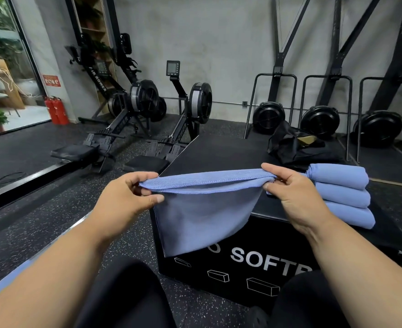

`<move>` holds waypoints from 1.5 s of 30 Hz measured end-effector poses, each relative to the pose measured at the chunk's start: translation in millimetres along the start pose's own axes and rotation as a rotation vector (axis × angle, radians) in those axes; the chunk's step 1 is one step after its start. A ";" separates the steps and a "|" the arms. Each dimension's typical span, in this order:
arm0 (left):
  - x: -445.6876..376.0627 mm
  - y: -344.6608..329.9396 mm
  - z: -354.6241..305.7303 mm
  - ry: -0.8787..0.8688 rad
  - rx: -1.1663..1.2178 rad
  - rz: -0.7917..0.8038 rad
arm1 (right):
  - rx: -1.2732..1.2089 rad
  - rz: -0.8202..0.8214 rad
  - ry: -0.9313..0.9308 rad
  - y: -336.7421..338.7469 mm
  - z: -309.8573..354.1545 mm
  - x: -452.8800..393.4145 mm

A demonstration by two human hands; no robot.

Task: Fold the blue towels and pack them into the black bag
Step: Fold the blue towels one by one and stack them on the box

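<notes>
Blue cloth hangs doubled between the two hands: the left hand [133, 195] pinches one top corner of the towel [202, 214] and the right hand [287, 188] pinches the other, thumbs over the edge, forearms level and apart, above the near edge of the black box [242, 261]. This looks like mid-fold. Next, the corners likely need bringing together or the towel laying flat on the box top. Three folded towels [344, 195] are stacked at the box's right edge. At its far right corner sits the black bag [287, 147], apparently open.
</notes>
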State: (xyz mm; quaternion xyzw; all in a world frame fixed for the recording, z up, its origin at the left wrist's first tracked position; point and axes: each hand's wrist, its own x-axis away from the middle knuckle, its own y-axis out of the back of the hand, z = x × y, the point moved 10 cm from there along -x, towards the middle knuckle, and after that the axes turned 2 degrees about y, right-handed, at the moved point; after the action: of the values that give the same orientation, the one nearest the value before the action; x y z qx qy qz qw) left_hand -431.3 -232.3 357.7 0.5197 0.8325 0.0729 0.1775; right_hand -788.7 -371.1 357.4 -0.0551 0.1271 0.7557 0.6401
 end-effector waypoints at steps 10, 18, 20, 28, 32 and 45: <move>-6.2 1.1 3.4 0.013 -0.046 0.007 | 0.143 0.061 0.065 -1.3 6.8 -6.6; -3.9 0.1 -11.6 -0.027 0.000 0.025 | 0.056 0.097 0.065 -4.5 -3.9 -9.1; -3.1 -2.2 -12.5 -0.037 0.003 0.041 | -0.007 0.091 0.026 -3.4 -12.6 -10.2; -6.7 0.0 -8.8 -0.111 -0.075 -0.082 | -0.228 0.140 -0.077 -14.8 -37.5 -3.6; -8.8 0.5 3.5 -0.071 0.068 -0.131 | -0.356 0.196 -0.058 -25.6 -36.4 -0.2; -6.6 -7.6 13.9 -0.111 -0.182 0.074 | -0.284 0.030 -0.112 3.3 -45.2 -2.0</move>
State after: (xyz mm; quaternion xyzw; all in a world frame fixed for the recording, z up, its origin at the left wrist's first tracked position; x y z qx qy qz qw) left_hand -430.0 -242.4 343.9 0.5351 0.7915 0.1258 0.2673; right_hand -795.1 -385.4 314.9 -0.1010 -0.0161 0.7776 0.6204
